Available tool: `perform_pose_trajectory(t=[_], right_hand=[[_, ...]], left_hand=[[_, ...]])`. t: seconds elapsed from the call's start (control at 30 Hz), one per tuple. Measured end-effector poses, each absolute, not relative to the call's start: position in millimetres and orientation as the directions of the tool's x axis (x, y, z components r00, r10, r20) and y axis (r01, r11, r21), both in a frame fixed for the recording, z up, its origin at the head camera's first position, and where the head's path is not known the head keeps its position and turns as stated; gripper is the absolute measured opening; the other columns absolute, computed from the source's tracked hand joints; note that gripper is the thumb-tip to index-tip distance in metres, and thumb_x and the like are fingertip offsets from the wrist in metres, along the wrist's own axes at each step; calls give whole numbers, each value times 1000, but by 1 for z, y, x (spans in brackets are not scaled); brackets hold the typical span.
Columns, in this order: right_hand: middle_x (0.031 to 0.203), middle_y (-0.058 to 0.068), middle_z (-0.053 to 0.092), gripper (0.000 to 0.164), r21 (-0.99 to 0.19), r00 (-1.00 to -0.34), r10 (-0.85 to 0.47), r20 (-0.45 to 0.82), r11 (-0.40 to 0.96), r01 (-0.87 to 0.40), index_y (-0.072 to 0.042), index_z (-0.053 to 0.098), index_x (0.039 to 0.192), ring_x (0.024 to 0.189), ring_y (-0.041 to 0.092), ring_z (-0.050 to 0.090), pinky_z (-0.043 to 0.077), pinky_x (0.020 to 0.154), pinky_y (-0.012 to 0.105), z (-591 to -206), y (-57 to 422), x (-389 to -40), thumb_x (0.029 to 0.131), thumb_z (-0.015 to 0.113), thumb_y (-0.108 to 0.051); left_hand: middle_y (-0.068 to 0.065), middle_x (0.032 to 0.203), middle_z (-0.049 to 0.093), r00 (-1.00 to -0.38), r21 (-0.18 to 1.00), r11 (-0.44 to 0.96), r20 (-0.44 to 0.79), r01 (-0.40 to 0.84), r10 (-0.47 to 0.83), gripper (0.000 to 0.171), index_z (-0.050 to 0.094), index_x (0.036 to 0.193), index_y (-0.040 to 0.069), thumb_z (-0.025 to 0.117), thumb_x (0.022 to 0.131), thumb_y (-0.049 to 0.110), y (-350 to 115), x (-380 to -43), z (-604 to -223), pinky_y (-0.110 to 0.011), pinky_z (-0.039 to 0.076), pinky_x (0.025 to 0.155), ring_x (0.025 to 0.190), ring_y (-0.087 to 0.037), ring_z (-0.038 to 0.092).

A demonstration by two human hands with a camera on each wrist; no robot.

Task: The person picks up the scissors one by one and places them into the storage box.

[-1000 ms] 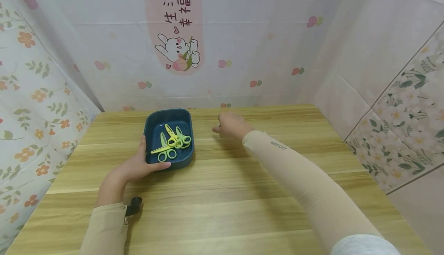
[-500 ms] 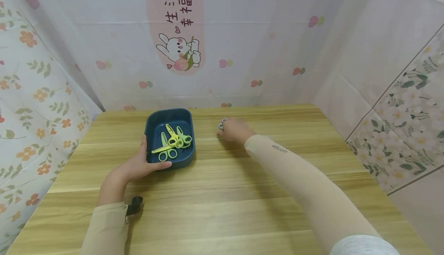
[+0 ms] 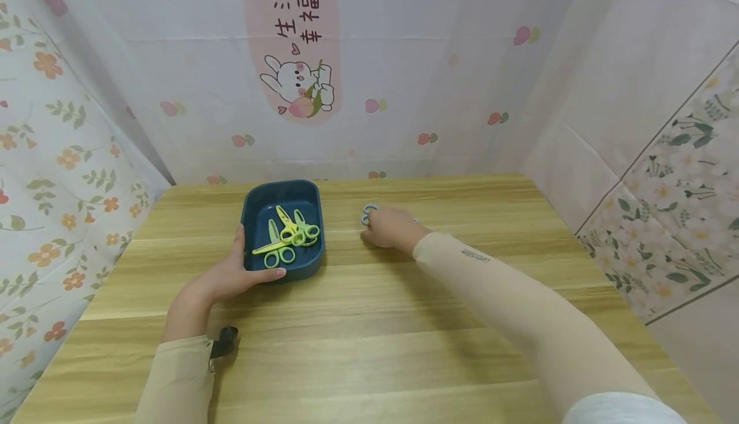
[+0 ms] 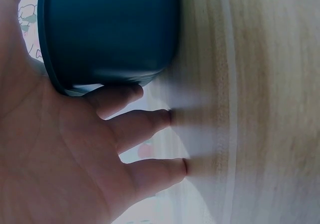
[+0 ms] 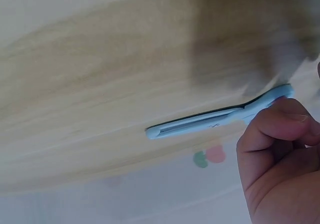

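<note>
A dark blue rectangular box (image 3: 308, 269) stands at the back left of the table, with several yellow and green scissors (image 3: 283, 217) piled inside. My left hand (image 3: 229, 273) rests against its near left corner, thumb along the front wall and a finger up the left side. In the left wrist view the other fingers (image 4: 147, 126) are spread and fairly straight, fingertips at the tabletop. To the right of the box, my right hand (image 3: 392, 228) pinches light blue scissors (image 5: 192, 126) at the handles with curled fingers. The blades lie together, pointing away from the fingers, low over the table.
The wood-grain table (image 3: 346, 347) reaches back to a printed curtain (image 3: 392, 71), with floral cloth (image 3: 58, 154) on the left and panels (image 3: 635, 154) on the right. A black wrist strap piece (image 3: 224, 342) juts from the left sleeve.
My right hand has come slightly nearer and to the right. The blue scissors' loops, hidden a second ago, now show beside it. The left hand and the box stay in place.
</note>
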State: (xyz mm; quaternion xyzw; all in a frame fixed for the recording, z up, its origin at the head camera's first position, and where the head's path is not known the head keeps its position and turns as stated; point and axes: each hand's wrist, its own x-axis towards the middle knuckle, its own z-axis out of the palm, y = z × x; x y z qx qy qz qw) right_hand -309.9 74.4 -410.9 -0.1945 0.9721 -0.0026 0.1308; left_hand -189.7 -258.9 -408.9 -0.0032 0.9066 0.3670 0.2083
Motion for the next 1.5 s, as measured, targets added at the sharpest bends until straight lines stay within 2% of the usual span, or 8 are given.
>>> perform_pose_trajectory(t=[0.1, 0.2, 0.27, 0.37, 0.73, 1.03, 1.23, 1.5], right_hand=[[101, 6, 71, 34, -50, -879, -421, -223, 906, -421, -14, 64, 98, 92, 23, 67, 61, 85, 55, -410, 77, -298, 107, 58, -46], [78, 0, 57, 39, -81, -858, -477, -192, 879, -470, -18, 53, 77, 73, 17, 56, 56, 70, 43, -410, 85, -282, 106, 61, -42], [67, -6, 43, 47, -103, -843, -504, -190, 864, -493, -21, 44, 67, 63, 12, 43, 44, 59, 33, -410, 93, -270, 106, 62, -40], [60, -10, 29, 54, -124, -826, -532, -186, 847, -517, -23, 36, 61, 57, 9, 29, 26, 53, 28, -409, 107, -253, 104, 65, -38], [58, -7, 40, 49, -171, -896, -398, -198, 914, -368, -20, 46, 66, 51, 10, 35, 27, 47, 26, -411, 176, -227, 105, 63, -43], [63, -4, 46, 49, -96, -940, -305, -154, 951, -293, -16, 54, 74, 55, 12, 42, 31, 47, 29, -414, 203, -236, 99, 67, -56], [64, -3, 46, 61, -58, -966, -233, -113, 972, -227, -12, 55, 85, 54, 13, 41, 30, 47, 30, -415, 205, -236, 93, 68, -71], [61, -6, 42, 62, -106, -968, -200, -152, 977, -185, -20, 49, 67, 54, 14, 40, 29, 48, 32, -416, 208, -233, 88, 73, -72]], left_hand=[[-39, 173, -3, -913, 669, 726, -380, -160, 149, 149, -44, 157, 14, 76, 87, 70, -258, -190, -408, -72, 26, 125, 156, -60, 22], [-39, 173, -3, -911, 666, 729, -384, -161, 150, 149, -43, 157, 14, 76, 87, 70, -257, -190, -408, -72, 26, 126, 156, -60, 22], [-39, 173, -3, -911, 667, 728, -384, -160, 152, 149, -43, 157, 13, 76, 87, 70, -256, -190, -407, -71, 26, 126, 156, -60, 22], [-38, 174, -4, -912, 672, 725, -378, -155, 156, 149, -44, 157, 14, 76, 87, 69, -256, -191, -407, -71, 26, 126, 156, -59, 21], [-39, 173, -3, -917, 671, 725, -371, -153, 150, 149, -44, 157, 14, 76, 88, 68, -261, -190, -408, -71, 27, 126, 156, -60, 22], [-39, 173, -2, -910, 657, 738, -386, -156, 150, 148, -44, 157, 14, 75, 88, 69, -264, -190, -411, -71, 27, 126, 155, -60, 22], [-38, 174, -5, -913, 663, 732, -379, -154, 151, 148, -44, 157, 15, 75, 88, 69, -262, -189, -410, -72, 26, 126, 156, -60, 20], [-37, 174, -6, -910, 662, 733, -384, -154, 156, 148, -44, 157, 14, 75, 88, 70, -259, -189, -408, -72, 26, 126, 156, -60, 20]])
